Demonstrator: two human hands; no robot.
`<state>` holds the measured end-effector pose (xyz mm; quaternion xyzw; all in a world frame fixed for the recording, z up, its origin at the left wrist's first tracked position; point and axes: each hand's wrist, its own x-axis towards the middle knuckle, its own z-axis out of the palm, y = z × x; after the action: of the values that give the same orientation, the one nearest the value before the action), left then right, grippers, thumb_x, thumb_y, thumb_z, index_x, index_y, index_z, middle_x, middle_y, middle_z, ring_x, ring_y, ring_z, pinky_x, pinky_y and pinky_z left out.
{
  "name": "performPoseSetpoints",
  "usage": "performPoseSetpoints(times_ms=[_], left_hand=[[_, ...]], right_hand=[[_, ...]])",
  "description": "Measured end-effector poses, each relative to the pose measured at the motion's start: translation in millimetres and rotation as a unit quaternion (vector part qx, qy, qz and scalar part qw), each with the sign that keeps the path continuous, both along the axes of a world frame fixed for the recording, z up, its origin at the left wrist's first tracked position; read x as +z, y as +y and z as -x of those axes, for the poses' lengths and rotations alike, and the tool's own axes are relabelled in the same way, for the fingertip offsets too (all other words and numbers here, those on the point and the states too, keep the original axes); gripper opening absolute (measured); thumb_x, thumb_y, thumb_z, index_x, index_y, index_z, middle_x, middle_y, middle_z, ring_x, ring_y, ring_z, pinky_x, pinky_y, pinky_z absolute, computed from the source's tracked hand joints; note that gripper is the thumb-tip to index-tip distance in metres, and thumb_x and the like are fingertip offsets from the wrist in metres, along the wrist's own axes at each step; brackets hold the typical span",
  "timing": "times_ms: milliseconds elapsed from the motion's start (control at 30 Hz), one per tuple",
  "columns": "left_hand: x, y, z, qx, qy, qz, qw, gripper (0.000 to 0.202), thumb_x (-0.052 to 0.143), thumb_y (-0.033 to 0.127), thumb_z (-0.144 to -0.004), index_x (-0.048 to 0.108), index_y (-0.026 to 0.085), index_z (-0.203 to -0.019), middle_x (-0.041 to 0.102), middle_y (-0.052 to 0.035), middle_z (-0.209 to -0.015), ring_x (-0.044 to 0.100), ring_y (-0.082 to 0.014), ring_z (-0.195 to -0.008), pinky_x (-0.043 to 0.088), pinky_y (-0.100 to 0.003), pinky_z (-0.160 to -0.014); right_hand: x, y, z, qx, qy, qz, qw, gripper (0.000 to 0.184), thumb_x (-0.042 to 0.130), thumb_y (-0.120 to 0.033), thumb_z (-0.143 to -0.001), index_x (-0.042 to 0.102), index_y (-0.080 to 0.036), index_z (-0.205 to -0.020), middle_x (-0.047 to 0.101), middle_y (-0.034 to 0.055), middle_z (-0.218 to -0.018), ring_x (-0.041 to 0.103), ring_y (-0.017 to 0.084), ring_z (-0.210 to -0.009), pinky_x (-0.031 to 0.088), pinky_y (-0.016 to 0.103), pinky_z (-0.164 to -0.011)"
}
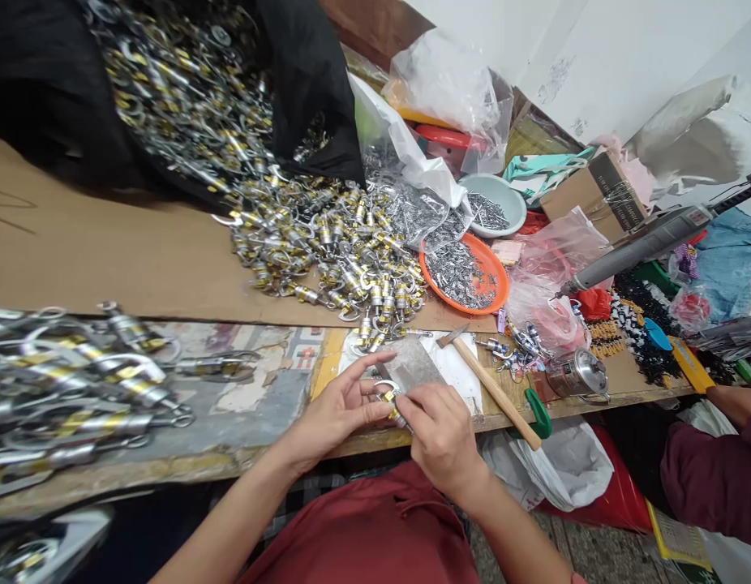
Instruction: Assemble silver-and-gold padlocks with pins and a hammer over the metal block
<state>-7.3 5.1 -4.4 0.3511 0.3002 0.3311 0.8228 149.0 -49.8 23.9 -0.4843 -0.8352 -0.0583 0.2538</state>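
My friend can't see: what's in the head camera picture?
A person's left hand and right hand hold a small silver-and-yellow metal piece at a cluttered workbench. A hammer lies nearby; similar pieces are heaped beyond.

Small silver-and-yellow metal fitting (388,397), partly hidden; aslant, curved end uppermost; between left hand (334,412) and right hand (444,434)

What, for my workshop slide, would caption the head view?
Left hand and right hand hold a silver-and-yellow metal piece at a bench, a hammer nearby.
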Motion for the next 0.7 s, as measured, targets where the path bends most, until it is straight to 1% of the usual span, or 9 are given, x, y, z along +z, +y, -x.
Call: performPoseSetpoints(times_ms=[100, 200, 300, 367, 500, 700], left_hand=[[-1.7, -0.3, 0.5, 0.001, -0.001, -0.002, 1.000, 0.068, 0.075, 0.023, -0.066, 0.041, 0.022, -0.125, 0.063, 0.0036, -0.072, 0.056, -0.0103, -0.064, 0.044, -0.021, -0.061], [-2.7, -1.0, 0.6, -0.002, -0.007, -0.003, 1.000, 0.068, 0.076, 0.023, -0.066, 0.040, 0.022, -0.124, 0.064, 0.0033, -0.072, 0.056, -0.0103, -0.063, 0.043, -0.021, -0.061], [-2.6, -1.3, 0.3, -0.001, -0.011, 0.000, 1.000, 0.069, 0.076, 0.022, -0.065, 0.041, 0.021, -0.124, 0.064, 0.0031, -0.072, 0.057, -0.0106, -0.064, 0.043, -0.021, -0.061], [-2.3, -1.4, 0.2, 0.000, -0.012, 0.005, 1.000, 0.068, 0.076, 0.022, -0.065, 0.041, 0.021, -0.124, 0.065, 0.0031, -0.072, 0.057, -0.0107, -0.064, 0.044, -0.021, -0.060], [-2.3, -1.7, 0.3, 0.005, -0.020, 0.009, 1.000, 0.067, 0.075, 0.021, -0.066, 0.042, 0.022, -0.124, 0.065, 0.0027, -0.072, 0.059, -0.0115, -0.064, 0.044, -0.021, -0.060], [-3.0, -1.9, 0.4, 0.016, -0.026, 0.010, 0.999, 0.064, 0.076, 0.018, -0.066, 0.046, 0.022, -0.122, 0.064, 0.0021, -0.071, 0.059, -0.0126, -0.064, 0.045, -0.023, -0.062]], right_hand=[[1.5, -2.0, 3.0, -0.006, -0.004, -0.005, 1.000, 0.028, 0.037, -0.004, -0.086, 0.063, -0.011, -0.096, 0.064, 0.0097, -0.081, 0.054, 0.020, -0.078, 0.044, 0.031, -0.068], [0.0, -2.3, 2.7, -0.006, 0.016, -0.003, 1.000, 0.027, 0.039, -0.005, -0.086, 0.063, -0.011, -0.096, 0.064, 0.0096, -0.082, 0.054, 0.019, -0.078, 0.045, 0.031, -0.068], [-3.5, -1.8, 0.3, -0.001, 0.055, 0.009, 0.998, 0.028, 0.040, -0.005, -0.086, 0.064, -0.012, -0.098, 0.064, 0.0083, -0.083, 0.055, 0.019, -0.078, 0.046, 0.031, -0.068], [-5.9, -1.6, -1.1, 0.001, 0.077, 0.004, 0.997, 0.028, 0.040, -0.005, -0.086, 0.064, -0.014, -0.098, 0.065, 0.0077, -0.083, 0.056, 0.018, -0.079, 0.047, 0.031, -0.068], [-9.4, -1.3, -1.8, -0.002, 0.104, -0.009, 0.995, 0.030, 0.041, -0.005, -0.085, 0.064, -0.015, -0.100, 0.066, 0.0071, -0.083, 0.057, 0.018, -0.081, 0.049, 0.031, -0.069], [-10.8, 0.4, -0.9, -0.013, 0.135, -0.009, 0.991, 0.030, 0.042, -0.005, -0.085, 0.066, -0.017, -0.098, 0.066, 0.0061, -0.082, 0.058, 0.017, -0.078, 0.048, 0.031, -0.067]])
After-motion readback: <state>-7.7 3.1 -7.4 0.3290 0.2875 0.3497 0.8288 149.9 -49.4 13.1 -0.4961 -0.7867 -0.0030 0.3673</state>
